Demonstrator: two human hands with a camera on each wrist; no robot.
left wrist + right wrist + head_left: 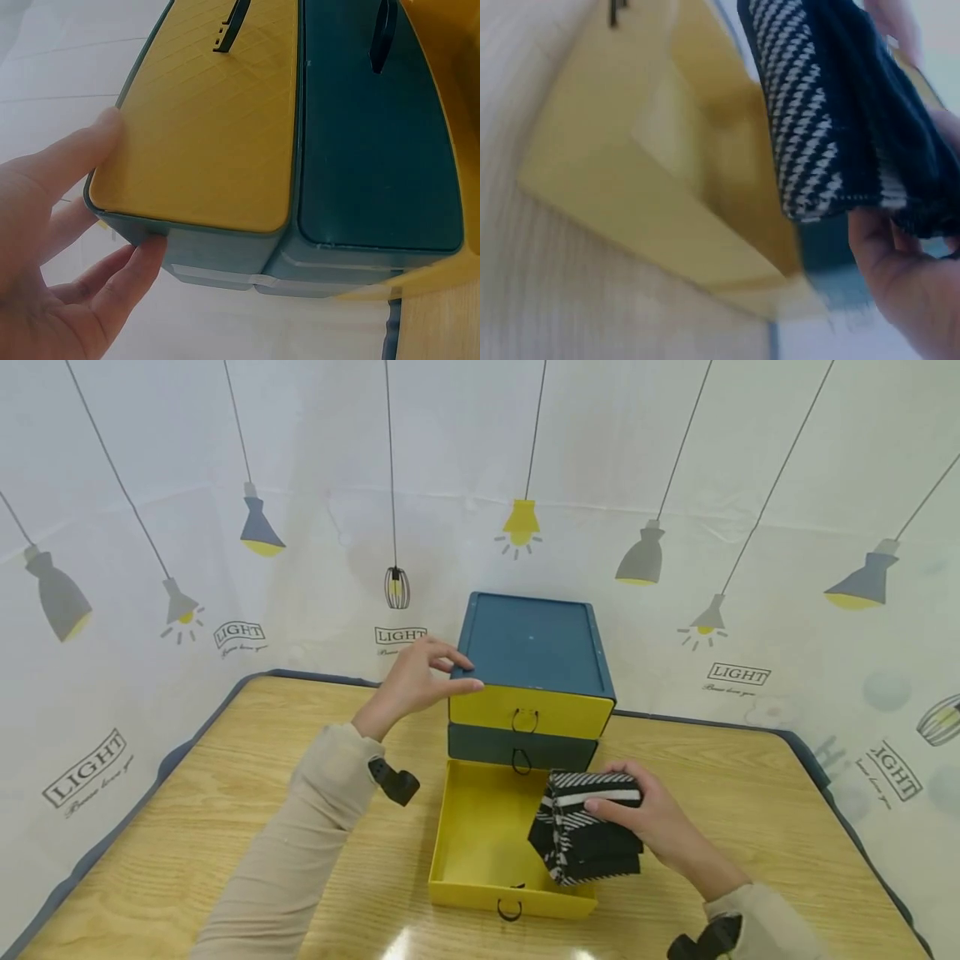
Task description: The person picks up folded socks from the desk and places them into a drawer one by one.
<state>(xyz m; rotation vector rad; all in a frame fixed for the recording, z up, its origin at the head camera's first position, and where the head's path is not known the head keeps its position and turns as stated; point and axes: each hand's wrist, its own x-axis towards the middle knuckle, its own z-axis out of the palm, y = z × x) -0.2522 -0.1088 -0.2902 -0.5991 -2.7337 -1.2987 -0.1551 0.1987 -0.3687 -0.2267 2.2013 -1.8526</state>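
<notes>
A small drawer cabinet (536, 643) with a blue top stands on the table, its upper yellow drawer (487, 707) and middle dark teal drawer (480, 741) pushed in. Below them the bottom yellow drawer (480, 835) is pulled far out toward me. My left hand (416, 681) touches the cabinet's upper left front corner, thumb near the front edge and fingers along the side, fairly straight. In my right hand (660, 818) I grip a folded black cloth with white woven stripes (592, 843), thumb on its near face. It hangs over the right part of the pulled-out drawer.
The cabinet rests on a wood-grain table (247, 793). Behind and around it hangs a pale curtain (450, 460) printed with lamps. Black loop handles, such as the bottom one (509, 912), stick out from the drawer fronts.
</notes>
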